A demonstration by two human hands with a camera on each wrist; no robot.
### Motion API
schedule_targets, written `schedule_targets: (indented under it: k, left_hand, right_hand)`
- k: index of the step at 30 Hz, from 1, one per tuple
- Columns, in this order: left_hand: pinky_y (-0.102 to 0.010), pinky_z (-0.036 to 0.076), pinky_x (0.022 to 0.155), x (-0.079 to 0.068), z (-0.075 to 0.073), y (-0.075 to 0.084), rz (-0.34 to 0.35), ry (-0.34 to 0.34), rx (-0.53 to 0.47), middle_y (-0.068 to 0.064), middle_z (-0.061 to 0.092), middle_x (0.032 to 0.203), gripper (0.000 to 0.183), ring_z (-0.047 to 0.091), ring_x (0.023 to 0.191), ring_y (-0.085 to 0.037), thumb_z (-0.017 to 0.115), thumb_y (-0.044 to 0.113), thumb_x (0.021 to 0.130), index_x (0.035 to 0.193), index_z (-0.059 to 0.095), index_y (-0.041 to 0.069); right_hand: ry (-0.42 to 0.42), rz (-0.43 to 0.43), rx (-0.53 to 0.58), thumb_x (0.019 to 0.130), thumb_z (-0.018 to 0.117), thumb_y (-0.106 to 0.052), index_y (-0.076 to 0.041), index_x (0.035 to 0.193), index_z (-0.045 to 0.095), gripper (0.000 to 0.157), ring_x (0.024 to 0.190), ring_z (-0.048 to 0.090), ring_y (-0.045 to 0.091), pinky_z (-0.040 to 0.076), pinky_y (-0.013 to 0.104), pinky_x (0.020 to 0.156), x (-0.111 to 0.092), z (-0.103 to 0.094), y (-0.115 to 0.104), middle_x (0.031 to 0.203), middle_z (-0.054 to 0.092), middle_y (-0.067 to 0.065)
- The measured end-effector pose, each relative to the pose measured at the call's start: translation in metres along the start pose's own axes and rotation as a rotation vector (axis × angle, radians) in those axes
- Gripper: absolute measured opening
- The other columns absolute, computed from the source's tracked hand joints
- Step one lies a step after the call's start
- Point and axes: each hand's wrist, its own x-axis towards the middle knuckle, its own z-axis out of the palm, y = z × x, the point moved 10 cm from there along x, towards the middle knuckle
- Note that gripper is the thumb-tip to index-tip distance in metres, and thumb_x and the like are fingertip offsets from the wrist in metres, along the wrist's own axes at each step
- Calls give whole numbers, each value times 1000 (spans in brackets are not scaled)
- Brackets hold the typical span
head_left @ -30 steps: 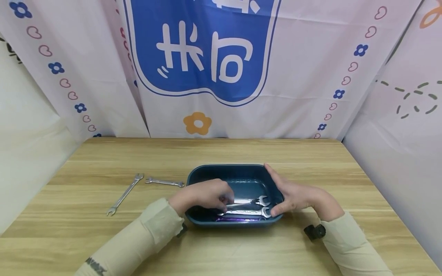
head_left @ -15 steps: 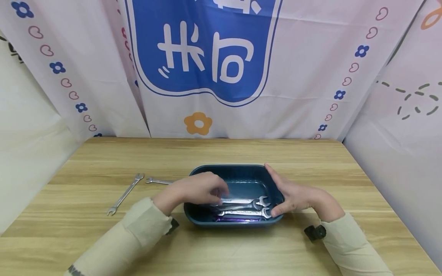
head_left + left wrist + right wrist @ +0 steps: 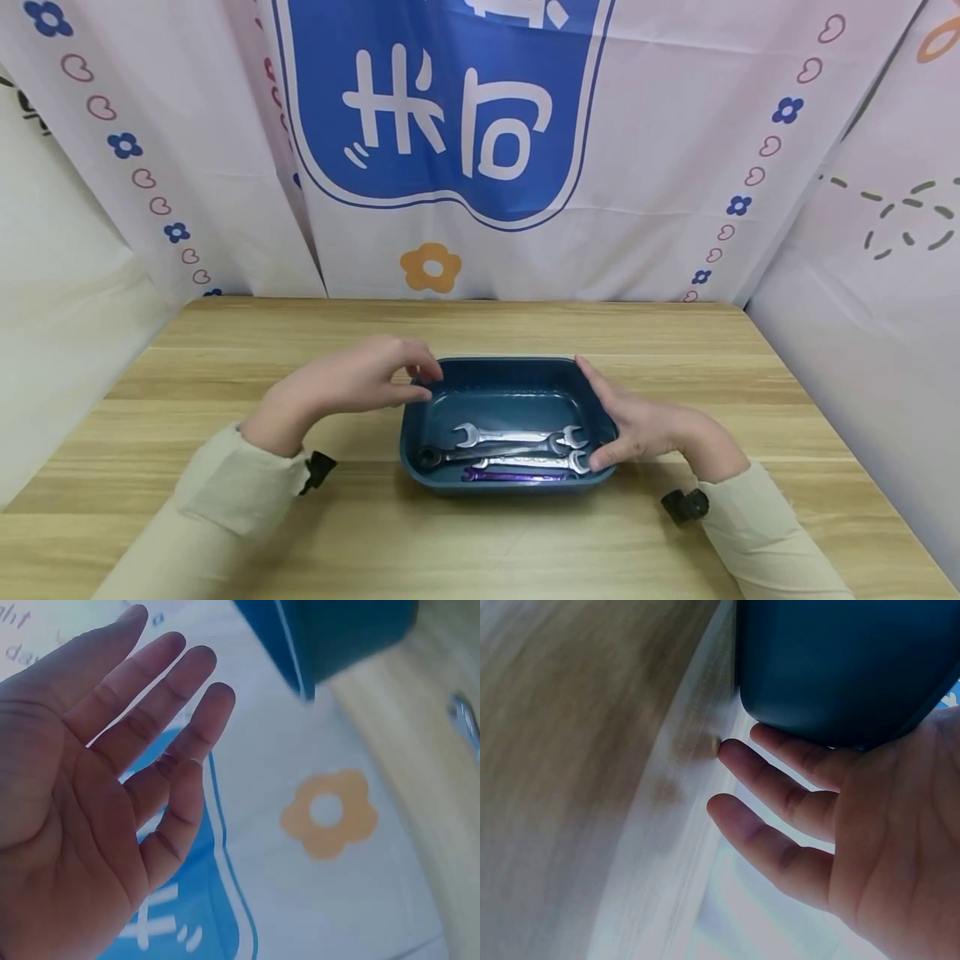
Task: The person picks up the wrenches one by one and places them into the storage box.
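Observation:
My left hand (image 3: 360, 377) hovers by the left end of a dark teal rectangular bin (image 3: 510, 371), its fingers loosely bent. Nothing lies in it in the left wrist view. My right hand (image 3: 652, 425) rests against the bin's right end, thumb over the near rim and index finger along the far corner. In the right wrist view its other fingers are nearly straight beside the bin's outer wall (image 3: 840, 667). Several wrenches lie side by side in the bin: a silver open-end wrench (image 3: 517, 436), a dark wrench (image 3: 480, 452), another silver wrench (image 3: 528, 462) and a purple wrench (image 3: 517, 476).
One end of a wrench (image 3: 466, 720) shows on the wooden table (image 3: 510, 550) in the left wrist view. The left arm covers that area in the head view. A printed cloth (image 3: 645, 167) hangs behind the table.
My left hand let go of the dark wrench among the others, then moved out of the bin toward the far left. It now covers the loose wrenches on the table. The right hand stayed put.

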Motion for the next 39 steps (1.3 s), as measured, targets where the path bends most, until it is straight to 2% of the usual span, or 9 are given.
schedule_targets:
  k: [5,9,16,20,26,32,36,39]
  left_hand:
    - [-37,59,83,-16,-13,-19,-49,51,12,-6,72,110,19,66,97,-17,69,18,94,111,73,12]
    - [-42,58,84,-25,-16,-40,-90,76,17,-4,72,107,18,66,97,-18,70,17,93,110,73,12]
    - [-49,55,86,-35,-4,-83,-136,71,17,-7,72,107,19,66,98,-24,73,13,89,107,73,9]
    - [-50,55,87,-36,5,-99,-155,52,6,-9,71,107,19,66,98,-25,74,11,88,106,74,6]
    - [-50,55,87,-33,17,-113,-153,19,-31,-9,71,107,18,66,99,-28,72,7,87,105,73,4]
    - [-42,56,84,-25,31,-122,-135,-16,-80,-5,71,102,15,67,94,-22,74,8,86,101,74,8]
    - [-36,55,80,-23,34,-124,-131,-26,-78,-3,71,98,16,66,89,-18,76,8,84,100,74,8]
    - [-35,54,80,-24,34,-125,-133,-34,-68,-2,70,98,18,64,88,-17,77,7,82,100,75,9]
  right_hand:
    - [0,-3,0,77,82,-49,-12,155,-26,138,151,1,50,13,66,118,0,0,0,164,-15,26]
    - [1,-2,2,77,82,-50,-12,154,-26,138,151,0,50,13,66,118,0,-1,2,164,-16,25]
    - [-3,1,3,77,81,-51,-13,154,-26,138,151,1,50,14,66,118,0,0,3,164,-15,25]
    - [-6,1,14,77,81,-52,-14,154,-27,137,151,-1,49,13,65,118,0,0,3,164,-17,24]
    - [1,-18,21,77,81,-51,-13,154,-26,137,151,-3,49,12,66,118,1,-1,1,164,-18,24]
    - [4,-25,17,77,81,-51,-11,155,-25,138,151,-3,49,12,66,118,1,-2,0,164,-17,24]
    - [0,-28,23,77,82,-51,-10,155,-25,138,151,-3,48,12,65,119,1,-1,1,164,-18,24]
    - [-1,-28,26,77,81,-50,-10,155,-25,138,151,-3,48,11,65,119,1,-1,0,164,-18,24]
